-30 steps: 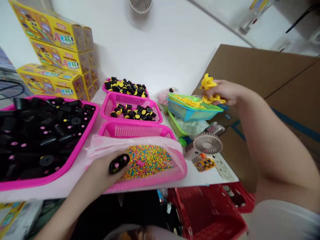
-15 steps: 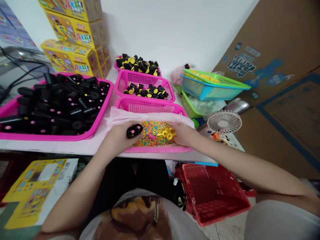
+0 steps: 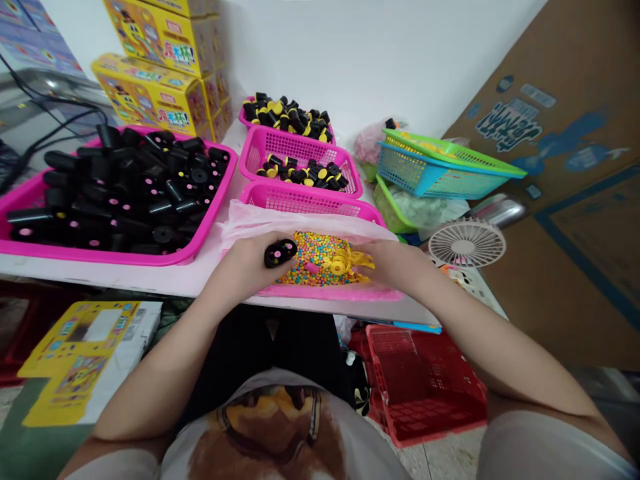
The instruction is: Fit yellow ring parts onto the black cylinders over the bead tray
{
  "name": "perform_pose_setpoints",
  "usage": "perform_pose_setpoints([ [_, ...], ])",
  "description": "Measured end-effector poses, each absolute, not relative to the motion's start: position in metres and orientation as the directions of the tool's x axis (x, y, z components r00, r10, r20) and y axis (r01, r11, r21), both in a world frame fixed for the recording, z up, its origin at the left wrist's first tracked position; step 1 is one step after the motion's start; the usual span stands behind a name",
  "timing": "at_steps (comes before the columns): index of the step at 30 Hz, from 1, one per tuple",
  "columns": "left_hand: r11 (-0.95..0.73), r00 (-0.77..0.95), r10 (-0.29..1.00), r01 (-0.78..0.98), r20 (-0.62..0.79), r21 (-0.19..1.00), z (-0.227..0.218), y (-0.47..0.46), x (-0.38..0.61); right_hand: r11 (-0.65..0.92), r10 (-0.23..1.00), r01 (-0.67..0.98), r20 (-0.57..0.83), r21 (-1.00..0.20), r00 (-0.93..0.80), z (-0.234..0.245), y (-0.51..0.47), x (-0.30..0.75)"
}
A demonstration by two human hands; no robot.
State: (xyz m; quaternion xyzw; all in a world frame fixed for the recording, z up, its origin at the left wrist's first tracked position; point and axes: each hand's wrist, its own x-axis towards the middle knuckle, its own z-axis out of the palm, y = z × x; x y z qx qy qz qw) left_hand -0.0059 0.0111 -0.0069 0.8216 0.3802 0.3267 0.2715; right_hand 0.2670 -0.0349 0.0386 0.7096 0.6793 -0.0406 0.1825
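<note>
My left hand (image 3: 240, 267) rests at the near edge of a pink tray (image 3: 330, 292) lined with clear-pink plastic. It holds a black cylinder with pink and yellow dots (image 3: 280, 253). The tray holds a heap of small multicoloured beads (image 3: 307, 257). My right hand (image 3: 393, 263) reaches in from the other side, its fingers closed on a cluster of yellow plastic pieces (image 3: 345, 262). Those pieces lie over the beads, and a small pink piece (image 3: 311, 268) sits among the beads.
A large pink tray (image 3: 120, 259) of black cylinders lies left. Pink mesh baskets (image 3: 300, 143) of parts stand ahead. Yellow boxes (image 3: 160, 87) stack at the back left. A blue basket (image 3: 425, 173) and a small fan (image 3: 467, 243) sit right. A red basket (image 3: 423, 400) stands on the floor.
My right hand has come down from beside the blue basket to the bead tray, bringing the yellow pieces over the beads. The view has swung and tilted down. My left hand keeps the cylinder.
</note>
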Motion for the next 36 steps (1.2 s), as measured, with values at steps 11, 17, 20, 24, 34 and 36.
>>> perform_pose_setpoints([
  [11, -0.579, 0.502, 0.791, 0.429, 0.350, 0.693, -0.009, 0.011, -0.007, 0.064, 0.954, 0.997, -0.297, 0.050, -0.047, 0.008, -0.013, 0.244],
  [17, -0.570, 0.502, 0.797, 0.443, 0.335, 0.692, -0.008, 0.010, -0.007, 0.047, 0.968, 0.998, -0.246, -0.046, -0.057, 0.012, -0.015, 0.262],
  [20, -0.566, 0.501, 0.800, 0.449, 0.330, 0.692, -0.009, 0.010, -0.008, 0.024, 0.980, 0.997, -0.197, -0.078, -0.039, 0.016, -0.021, 0.268],
  [24, -0.549, 0.508, 0.801, 0.412, 0.316, 0.728, -0.006, 0.009, -0.009, 0.072, 0.997, 0.953, 0.061, -0.294, -0.057, 0.025, -0.046, 0.265],
  [34, -0.429, 0.559, 0.793, 0.232, 0.242, 0.873, -0.003, -0.009, -0.008, 0.298, 0.913, 0.191, 0.338, -0.935, 0.231, -0.013, -0.058, 0.182],
  [36, -0.453, 0.561, 0.782, 0.209, 0.274, 0.866, -0.005, -0.012, -0.008, 0.292, 0.919, 0.177, 0.327, -0.940, 0.219, -0.015, -0.053, 0.174],
])
